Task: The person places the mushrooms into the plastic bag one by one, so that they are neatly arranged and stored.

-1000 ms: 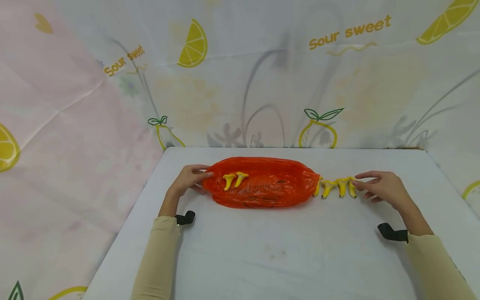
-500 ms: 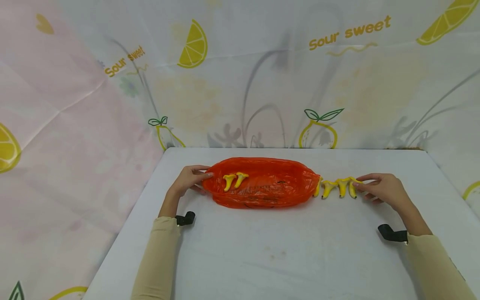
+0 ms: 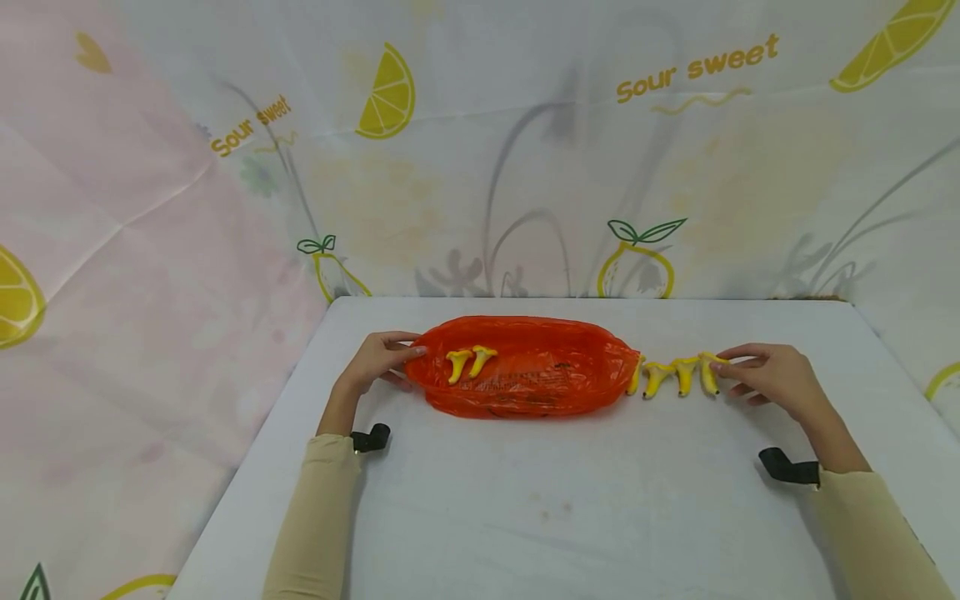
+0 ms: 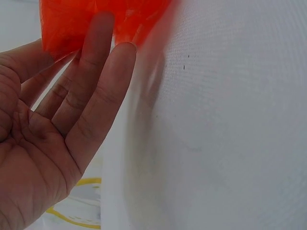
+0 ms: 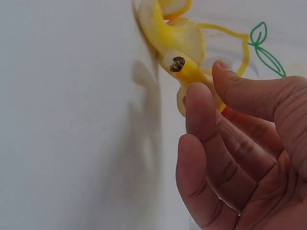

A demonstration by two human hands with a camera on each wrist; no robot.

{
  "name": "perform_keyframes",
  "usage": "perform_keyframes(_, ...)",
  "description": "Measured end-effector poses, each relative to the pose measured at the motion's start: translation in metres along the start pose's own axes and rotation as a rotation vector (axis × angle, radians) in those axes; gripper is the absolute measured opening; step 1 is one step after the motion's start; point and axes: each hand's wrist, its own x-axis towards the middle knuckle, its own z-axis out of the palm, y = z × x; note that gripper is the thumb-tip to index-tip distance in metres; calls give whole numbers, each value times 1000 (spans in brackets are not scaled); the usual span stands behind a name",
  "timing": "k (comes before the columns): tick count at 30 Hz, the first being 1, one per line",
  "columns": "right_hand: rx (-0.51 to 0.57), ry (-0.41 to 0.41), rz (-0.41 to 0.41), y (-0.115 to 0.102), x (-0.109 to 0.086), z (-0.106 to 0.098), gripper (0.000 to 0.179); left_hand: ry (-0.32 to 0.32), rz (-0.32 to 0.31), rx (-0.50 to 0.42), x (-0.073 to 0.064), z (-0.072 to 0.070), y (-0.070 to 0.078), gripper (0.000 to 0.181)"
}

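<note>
An orange-red plastic bag (image 3: 525,392) lies spread on the white table, its mouth edge raised around it. Two yellow trumpet-shaped mushrooms (image 3: 482,360), which look like chanterelles, sit inside near its left end. My left hand (image 3: 373,362) holds that end, thumb over the rim and fingers below; the left wrist view shows the bag (image 4: 72,24) at the fingertips. Right of the bag, several more mushrooms (image 3: 657,379) stand in a row. With thumb and fingers, my right hand (image 3: 772,375) pinches the outermost mushroom (image 3: 708,375); its dark stem end (image 5: 177,63) faces the right wrist camera.
The white table (image 3: 555,517) stretches toward me, with a few faint stains. Behind it hangs a lemon-printed cloth (image 3: 480,183). One mushroom (image 3: 633,377) in the row is partly hidden behind the bag's right end.
My right hand has closed on the outermost mushroom and shifted it slightly right, leaving a small gap to its neighbour. The left hand and the bag have stayed put.
</note>
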Motion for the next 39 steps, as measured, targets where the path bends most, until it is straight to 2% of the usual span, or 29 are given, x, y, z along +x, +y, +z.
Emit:
perform_keyframes(9,40,12,-30,-14,-7,-6,65,-5,5,-14,1,0,-1,46)
perform_keyframes(20,76,0,-66,-42,-9,-9,64,-9,10,-46,0,0,-1,45)
perform_keyframes(29,131,7,-105,-67,-9,-4,59,-7,6,-46,1,0,-2,46)
perform_keyframes(39,204,-18,-134,-91,2,10,56,-9,-7,-31,2,1,0,46)
